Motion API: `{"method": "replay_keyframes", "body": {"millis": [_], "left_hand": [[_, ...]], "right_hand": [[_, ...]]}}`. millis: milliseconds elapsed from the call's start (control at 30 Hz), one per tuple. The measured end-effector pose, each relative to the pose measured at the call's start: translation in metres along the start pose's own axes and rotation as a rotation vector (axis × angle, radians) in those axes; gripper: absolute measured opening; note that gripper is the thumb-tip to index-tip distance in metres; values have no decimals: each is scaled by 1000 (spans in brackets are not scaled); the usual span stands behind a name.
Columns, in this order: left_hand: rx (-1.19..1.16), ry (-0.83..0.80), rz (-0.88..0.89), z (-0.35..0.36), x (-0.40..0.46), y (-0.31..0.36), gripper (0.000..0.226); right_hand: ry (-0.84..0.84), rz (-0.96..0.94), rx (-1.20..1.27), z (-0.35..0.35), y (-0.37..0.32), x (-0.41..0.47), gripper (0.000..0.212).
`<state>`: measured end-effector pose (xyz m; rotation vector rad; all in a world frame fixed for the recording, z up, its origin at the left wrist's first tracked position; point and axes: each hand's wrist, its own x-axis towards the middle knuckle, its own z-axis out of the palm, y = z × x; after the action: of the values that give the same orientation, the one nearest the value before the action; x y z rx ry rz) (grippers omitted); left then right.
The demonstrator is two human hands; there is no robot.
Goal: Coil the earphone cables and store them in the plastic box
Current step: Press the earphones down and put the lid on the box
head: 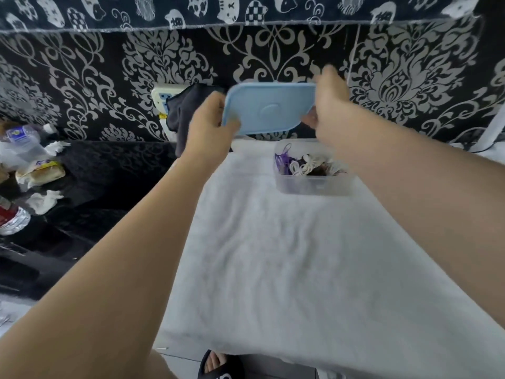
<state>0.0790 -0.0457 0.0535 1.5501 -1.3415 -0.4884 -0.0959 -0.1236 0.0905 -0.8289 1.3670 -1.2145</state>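
A clear plastic box stands on the white towel-covered table, at its far right. Inside lie coiled earphone cables, white, purple and dark ones. Both my hands hold a light blue lid in the air above and behind the box, tilted toward me. My left hand grips the lid's left edge. My right hand grips its right edge, with my forearm crossing over the box's right side.
A black-and-white patterned cloth hangs behind the table. A dark cloth drapes over a white power strip. At the left lie plastic bottles, a wrapped packet and crumpled tissues on a dark surface. A sandalled foot shows below.
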Motion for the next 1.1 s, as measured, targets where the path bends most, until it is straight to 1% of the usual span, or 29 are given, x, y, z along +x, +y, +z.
{"method": "replay_keyframes", "body": {"millis": [67, 133, 200, 267, 333, 433, 500, 600, 667, 733, 800, 900, 1000, 1033, 1100], "left_hand": [[55, -66, 106, 22, 2, 8, 16], [134, -158, 176, 43, 4, 3, 16], [304, -200, 261, 58, 5, -10, 20], [483, -216, 282, 68, 6, -22, 34], [635, -292, 230, 75, 4, -25, 52], [750, -386, 173, 78, 2, -25, 64], [751, -396, 137, 79, -2, -22, 63], [592, -316, 3, 85, -7, -16, 46], [510, -296, -100, 92, -8, -13, 39], [487, -326, -141, 101, -10, -13, 40], [514, -336, -157, 108, -13, -12, 41], [534, -331, -178, 115, -16, -11, 37], [440, -246, -226, 119, -19, -16, 29], [437, -260, -239, 120, -21, -18, 26], [541, -304, -197, 119, -22, -24, 26]], "right_hand": [[-18, 53, -11, -26, 2, 9, 33], [11, 2, -172, -49, 8, 15, 19], [58, -132, -409, -67, 22, 16, 12], [40, -327, -566, -77, 42, 21, 10], [31, -480, -663, -85, 66, 25, 9], [90, -592, -750, -94, 95, 24, 14], [125, -656, -775, -95, 108, 21, 22], [218, -748, -922, -92, 116, 19, 29], [236, -711, -935, -90, 116, 19, 30], [230, -662, -885, -90, 115, 21, 32], [211, -645, -916, -90, 114, 23, 36], [136, -567, -1071, -87, 117, 26, 47], [49, -487, -1075, -87, 121, 29, 54], [34, -469, -1074, -87, 120, 30, 55], [25, -438, -1062, -88, 119, 31, 54]]}}
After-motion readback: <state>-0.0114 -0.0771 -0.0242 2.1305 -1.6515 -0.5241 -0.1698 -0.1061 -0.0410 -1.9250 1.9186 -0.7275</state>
